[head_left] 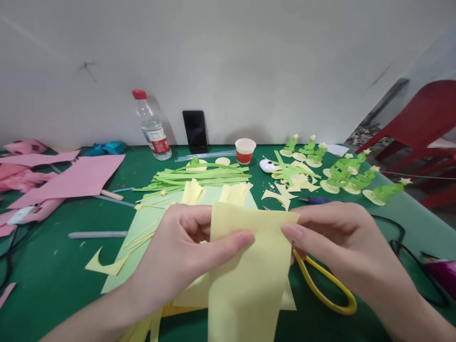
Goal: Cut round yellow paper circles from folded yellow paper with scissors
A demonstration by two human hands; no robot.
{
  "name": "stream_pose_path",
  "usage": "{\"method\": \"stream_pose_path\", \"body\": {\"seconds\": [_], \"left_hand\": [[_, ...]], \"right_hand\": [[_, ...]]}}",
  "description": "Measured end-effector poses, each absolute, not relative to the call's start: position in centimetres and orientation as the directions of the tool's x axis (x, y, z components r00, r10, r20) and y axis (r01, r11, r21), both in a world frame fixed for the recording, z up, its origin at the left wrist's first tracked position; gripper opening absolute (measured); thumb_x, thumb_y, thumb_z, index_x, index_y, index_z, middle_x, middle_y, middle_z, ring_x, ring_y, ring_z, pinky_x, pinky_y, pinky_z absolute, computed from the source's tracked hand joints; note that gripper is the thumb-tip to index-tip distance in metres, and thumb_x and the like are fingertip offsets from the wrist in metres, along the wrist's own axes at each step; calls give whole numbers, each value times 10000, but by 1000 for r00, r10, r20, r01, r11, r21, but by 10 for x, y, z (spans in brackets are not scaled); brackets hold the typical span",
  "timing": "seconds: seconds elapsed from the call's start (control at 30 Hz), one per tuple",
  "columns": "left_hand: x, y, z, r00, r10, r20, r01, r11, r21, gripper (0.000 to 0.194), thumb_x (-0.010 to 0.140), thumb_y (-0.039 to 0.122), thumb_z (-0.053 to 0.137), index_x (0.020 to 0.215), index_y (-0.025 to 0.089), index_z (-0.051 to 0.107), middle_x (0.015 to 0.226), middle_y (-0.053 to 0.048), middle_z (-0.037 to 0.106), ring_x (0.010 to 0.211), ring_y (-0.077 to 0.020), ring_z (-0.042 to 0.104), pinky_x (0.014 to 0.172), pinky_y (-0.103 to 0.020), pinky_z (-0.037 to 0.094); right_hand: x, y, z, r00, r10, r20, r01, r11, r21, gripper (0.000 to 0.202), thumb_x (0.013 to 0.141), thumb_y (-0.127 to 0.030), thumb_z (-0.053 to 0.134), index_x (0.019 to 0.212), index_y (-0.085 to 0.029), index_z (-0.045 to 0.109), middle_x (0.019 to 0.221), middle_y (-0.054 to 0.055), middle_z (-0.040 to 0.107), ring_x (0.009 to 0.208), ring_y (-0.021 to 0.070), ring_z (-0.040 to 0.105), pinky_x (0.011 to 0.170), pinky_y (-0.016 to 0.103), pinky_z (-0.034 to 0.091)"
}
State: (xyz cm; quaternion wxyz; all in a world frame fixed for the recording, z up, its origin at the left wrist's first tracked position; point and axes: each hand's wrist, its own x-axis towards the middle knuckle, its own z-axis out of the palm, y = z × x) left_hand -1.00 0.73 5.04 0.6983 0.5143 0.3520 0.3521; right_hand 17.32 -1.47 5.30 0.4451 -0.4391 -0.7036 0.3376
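Observation:
A sheet of pale yellow paper (249,270) hangs upright between my hands. My left hand (192,247) grips it near the top left, thumb flat on the front and fingers behind. The top right corner is pinched between the thumb and fingers of my right hand (331,237). Just under that hand shows the yellow handle loop of what look like scissors (347,308); their blades are hidden, and whether the fingers hold them I cannot tell. Behind the paper lie a light green sheet (121,270), yellow strips (142,237) and green paper strips (203,176).
Along the wall stand a water bottle (153,130), a phone (195,130) and a paper cup (245,152). Small green paper trees (351,173) with star tops are at the right. Pink paper (78,175) lies left. A black cable (402,237) runs beside my right hand.

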Motion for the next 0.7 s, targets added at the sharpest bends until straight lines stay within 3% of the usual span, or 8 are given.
{"method": "stream_pose_path", "body": {"seconds": [0.33,0.7], "left_hand": [[-8,11,49,463,879,-109,-82,165,983,90,682,175,705,680,264,720,679,82,720,583,-104,662,467,-85,499],[-9,13,50,497,853,-160,-102,240,965,106,658,130,725,690,231,718,702,74,726,591,-95,664,484,-72,505]], "right_hand": [[172,-11,51,-145,947,285,294,317,-902,225,751,-165,556,538,-207,614,386,-42,570,352,59,506,342,110,373],[173,-14,51,-117,982,150,247,175,-953,203,751,-175,580,556,-193,634,413,-27,576,372,72,504,348,139,393]]}}
